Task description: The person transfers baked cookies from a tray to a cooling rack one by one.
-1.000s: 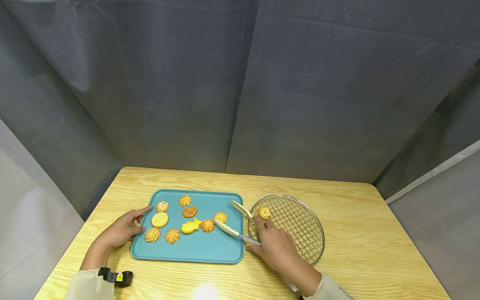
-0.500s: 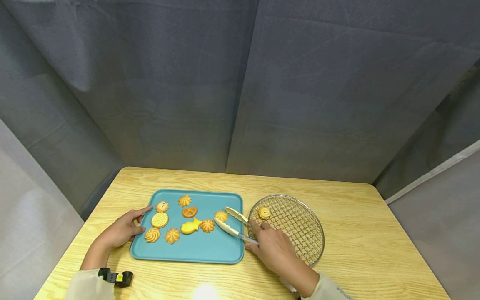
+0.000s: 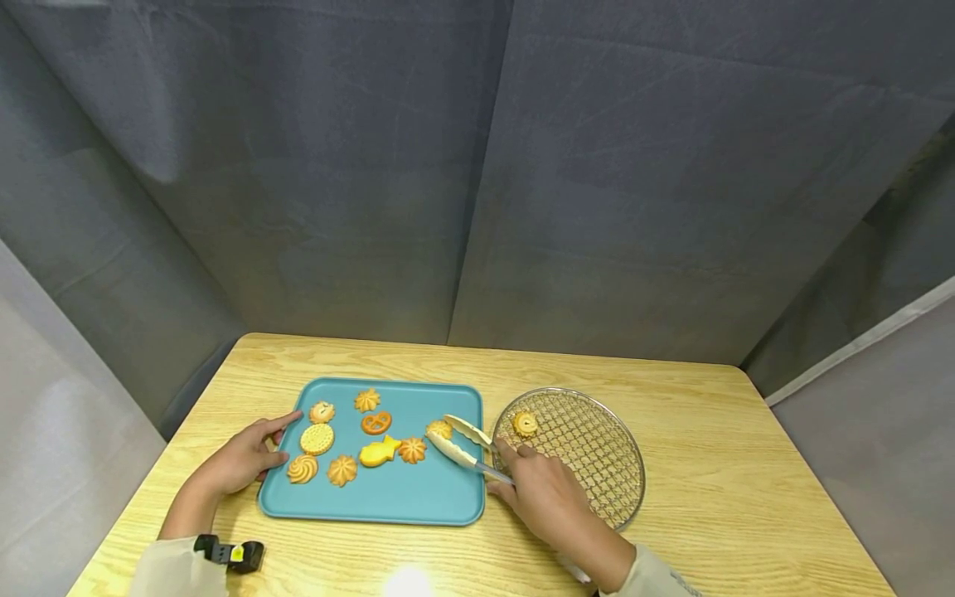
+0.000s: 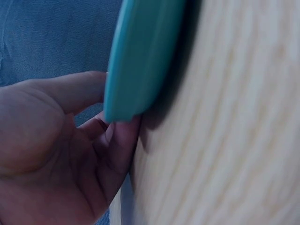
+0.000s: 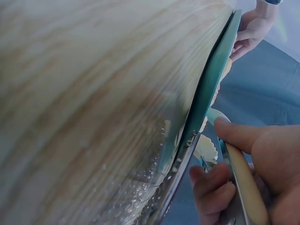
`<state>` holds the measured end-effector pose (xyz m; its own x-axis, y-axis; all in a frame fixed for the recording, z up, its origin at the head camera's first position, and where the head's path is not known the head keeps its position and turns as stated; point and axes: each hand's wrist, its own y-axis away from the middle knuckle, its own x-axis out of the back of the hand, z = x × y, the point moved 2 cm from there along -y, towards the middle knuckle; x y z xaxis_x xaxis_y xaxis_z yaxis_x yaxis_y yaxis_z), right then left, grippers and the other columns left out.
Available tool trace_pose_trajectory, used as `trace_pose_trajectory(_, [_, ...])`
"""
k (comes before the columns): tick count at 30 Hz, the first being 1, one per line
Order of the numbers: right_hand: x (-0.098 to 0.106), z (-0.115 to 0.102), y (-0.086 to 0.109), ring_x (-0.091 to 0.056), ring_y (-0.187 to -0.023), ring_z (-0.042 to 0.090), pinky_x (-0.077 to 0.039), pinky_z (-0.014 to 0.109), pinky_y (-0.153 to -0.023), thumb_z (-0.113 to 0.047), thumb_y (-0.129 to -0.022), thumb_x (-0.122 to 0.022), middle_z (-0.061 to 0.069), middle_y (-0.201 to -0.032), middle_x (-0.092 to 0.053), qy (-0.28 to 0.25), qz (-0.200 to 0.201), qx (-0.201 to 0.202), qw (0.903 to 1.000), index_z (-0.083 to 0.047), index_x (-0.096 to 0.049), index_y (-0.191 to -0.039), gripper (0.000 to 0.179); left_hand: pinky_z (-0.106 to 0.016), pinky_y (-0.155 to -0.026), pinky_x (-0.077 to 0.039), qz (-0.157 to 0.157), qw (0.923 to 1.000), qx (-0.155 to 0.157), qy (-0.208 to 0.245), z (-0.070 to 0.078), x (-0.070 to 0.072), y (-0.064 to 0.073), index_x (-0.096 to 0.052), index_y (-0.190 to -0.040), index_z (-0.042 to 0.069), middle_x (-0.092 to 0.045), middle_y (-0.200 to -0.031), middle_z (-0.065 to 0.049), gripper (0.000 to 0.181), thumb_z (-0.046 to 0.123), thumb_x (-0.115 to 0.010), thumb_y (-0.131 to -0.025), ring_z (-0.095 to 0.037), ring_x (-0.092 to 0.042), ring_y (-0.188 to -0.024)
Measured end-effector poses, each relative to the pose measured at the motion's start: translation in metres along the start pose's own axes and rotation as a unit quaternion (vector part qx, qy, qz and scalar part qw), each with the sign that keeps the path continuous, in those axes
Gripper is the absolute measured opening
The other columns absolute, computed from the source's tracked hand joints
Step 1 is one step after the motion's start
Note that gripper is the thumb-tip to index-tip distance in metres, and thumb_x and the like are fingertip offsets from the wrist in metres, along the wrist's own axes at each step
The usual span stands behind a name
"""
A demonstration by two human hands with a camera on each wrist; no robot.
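Observation:
At the left edge of the blue-green tray my left hand pinches the rim, thumb on one side and fingers beneath. My right hand grips tongs over the tray's right part. The two scalloped tips lie either side of a flower-shaped cookie; whether they touch it I cannot tell. The tongs' handle runs between thumb and curled fingers in the right wrist view. Several other cookies lie on the tray, among them a pretzel-shaped one and a yellow fish-shaped one.
Right of the tray stands a round wire-mesh rack, partly under my right hand. One ruffled cookie rests near its left rim. Both stand on a wooden table, with grey curtains behind and at the sides.
The tongs have shifted slightly left, and their tips have closed in around the flower-shaped cookie at the tray's right. My left hand has stayed on the tray's edge.

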<state>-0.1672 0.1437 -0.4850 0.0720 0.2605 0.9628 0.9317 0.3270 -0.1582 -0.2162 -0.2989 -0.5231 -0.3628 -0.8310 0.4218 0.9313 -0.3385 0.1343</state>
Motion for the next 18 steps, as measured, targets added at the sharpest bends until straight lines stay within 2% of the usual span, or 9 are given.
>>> trace_pose_trajectory(18, [0.0059,0.002,0.0045,-0.072,-0.076,0.03,-0.058,0.042,-0.063,-0.047,-0.089,-0.077,0.015,-0.115,-0.073,-0.019,0.012,0.003,0.9997,-0.014,-0.064,-0.143,0.064,-0.025,-0.049,-0.04,0.007,0.9999,-0.002,-0.013,0.0007,-0.0009,-0.0002,-0.029,-0.159,-0.007,-0.037,-0.1,-0.017,0.068,-0.009,-0.059,-0.098,-0.008,-0.036,-0.05])
